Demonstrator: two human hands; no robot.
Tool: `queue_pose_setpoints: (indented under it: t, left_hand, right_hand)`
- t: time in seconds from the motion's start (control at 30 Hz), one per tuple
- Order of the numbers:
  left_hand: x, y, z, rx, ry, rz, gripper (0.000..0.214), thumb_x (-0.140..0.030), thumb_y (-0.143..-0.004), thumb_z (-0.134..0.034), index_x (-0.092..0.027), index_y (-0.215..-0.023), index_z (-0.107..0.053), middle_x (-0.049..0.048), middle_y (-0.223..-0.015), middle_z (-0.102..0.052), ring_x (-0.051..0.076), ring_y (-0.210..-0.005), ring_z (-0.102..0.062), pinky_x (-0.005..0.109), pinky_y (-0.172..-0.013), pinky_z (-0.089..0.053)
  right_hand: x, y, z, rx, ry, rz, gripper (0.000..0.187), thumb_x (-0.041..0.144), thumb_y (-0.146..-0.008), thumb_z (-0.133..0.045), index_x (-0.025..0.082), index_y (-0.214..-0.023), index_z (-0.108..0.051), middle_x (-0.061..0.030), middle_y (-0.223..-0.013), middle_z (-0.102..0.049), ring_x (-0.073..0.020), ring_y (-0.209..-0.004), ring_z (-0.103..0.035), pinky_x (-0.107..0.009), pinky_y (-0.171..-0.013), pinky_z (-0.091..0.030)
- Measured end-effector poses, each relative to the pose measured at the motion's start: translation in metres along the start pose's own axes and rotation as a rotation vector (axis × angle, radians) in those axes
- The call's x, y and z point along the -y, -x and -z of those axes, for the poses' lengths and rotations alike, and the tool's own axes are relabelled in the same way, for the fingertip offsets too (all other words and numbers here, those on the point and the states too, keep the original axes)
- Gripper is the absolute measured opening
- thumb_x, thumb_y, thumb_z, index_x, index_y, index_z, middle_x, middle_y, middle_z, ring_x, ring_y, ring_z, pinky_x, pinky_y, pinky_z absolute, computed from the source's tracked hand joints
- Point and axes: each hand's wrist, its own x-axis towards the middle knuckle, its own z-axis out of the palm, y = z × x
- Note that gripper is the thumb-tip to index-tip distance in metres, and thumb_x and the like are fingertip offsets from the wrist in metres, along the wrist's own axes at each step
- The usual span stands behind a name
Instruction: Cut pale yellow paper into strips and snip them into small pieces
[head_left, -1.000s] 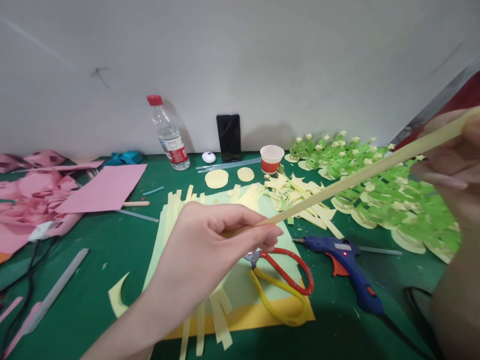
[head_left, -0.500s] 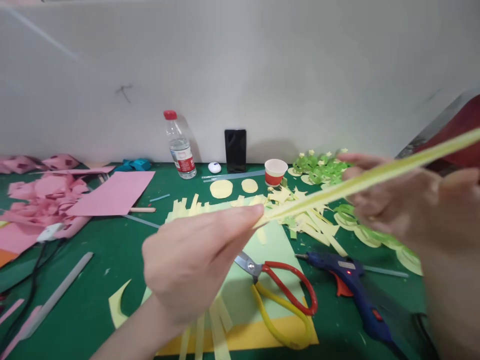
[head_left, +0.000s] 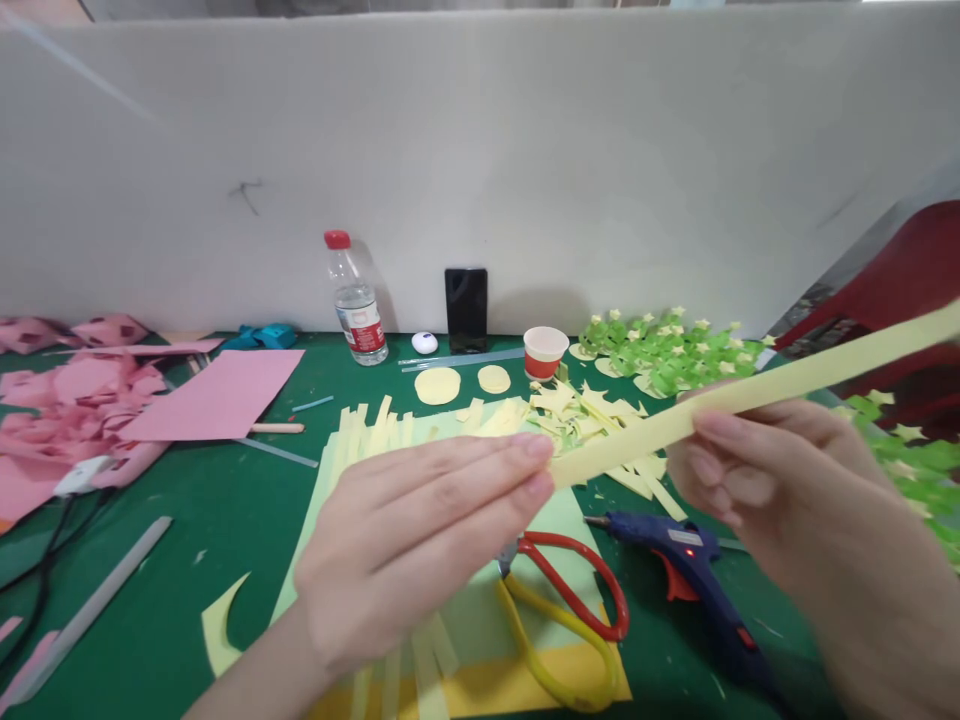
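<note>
A long pale yellow paper strip [head_left: 795,375] slants up to the right above the table. My left hand [head_left: 427,535] pinches its lower left end between fingers and thumb. Farther along, my right hand [head_left: 795,490] is closed on the same strip, thumb on the near face. Beneath them lie scissors [head_left: 566,610] with one red and one yellow handle, their blades mostly hidden by my left hand. They rest on a pale green paper sheet [head_left: 315,560] with cut yellow strips [head_left: 375,425] along its far edge. A blue glue gun [head_left: 697,550] lies by my right hand.
Yellow paper scraps [head_left: 570,405] and small green plants with yellow stars [head_left: 675,350] sit behind. A water bottle [head_left: 358,310], a phone [head_left: 466,310] and a paper cup [head_left: 545,352] stand near the wall. Pink paper [head_left: 217,395] and a black cable [head_left: 49,570] lie left.
My right hand has moved from behind the strip to grip it partway along. The strip has turned from edge-on to show its flat face. The view has tilted slightly up.
</note>
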Motion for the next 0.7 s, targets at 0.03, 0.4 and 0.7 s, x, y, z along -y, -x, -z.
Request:
queue_pose_setpoints:
  t: [0.03,0.4,0.7]
  left_hand:
    - [0.003,-0.003,0.001,-0.031,-0.001,-0.052,0.021,-0.015,-0.079,-0.063,-0.033,-0.085,-0.073,-0.0075,-0.096,-0.072,0.018,-0.089,-0.069,0.03,-0.09,-0.054]
    - [0.002,-0.018,-0.008,0.189,0.496,0.531,0.025,-0.032,-0.089,-0.05,-0.023,-0.091,-0.074,-0.0015,-0.083,-0.075,0.016,-0.078,-0.071,0.018,-0.065,-0.056]
    - [-0.001,-0.02,-0.01,0.334,0.586,0.741,0.017,-0.021,-0.079,-0.062,-0.02,-0.066,-0.073,-0.001,-0.068,-0.075,0.012,-0.062,-0.071,0.013,-0.054,-0.054]
  right_hand:
    - [0.001,-0.001,0.002,-0.031,0.017,0.034,0.023,0.031,-0.071,-0.072,0.023,-0.05,-0.065,0.0025,-0.043,-0.046,-0.0078,-0.04,-0.044,-0.019,-0.033,-0.034]
    - [-0.011,0.001,-0.003,0.006,0.115,0.02,0.006,0.033,-0.072,-0.071,0.027,-0.07,-0.072,0.0024,-0.047,-0.056,-0.008,-0.039,-0.045,-0.018,-0.033,-0.034]
    - [-0.016,0.005,-0.003,0.007,0.194,0.057,0.004,0.031,-0.073,-0.07,0.027,-0.072,-0.071,0.0023,-0.051,-0.061,-0.0087,-0.038,-0.046,-0.019,-0.033,-0.036]
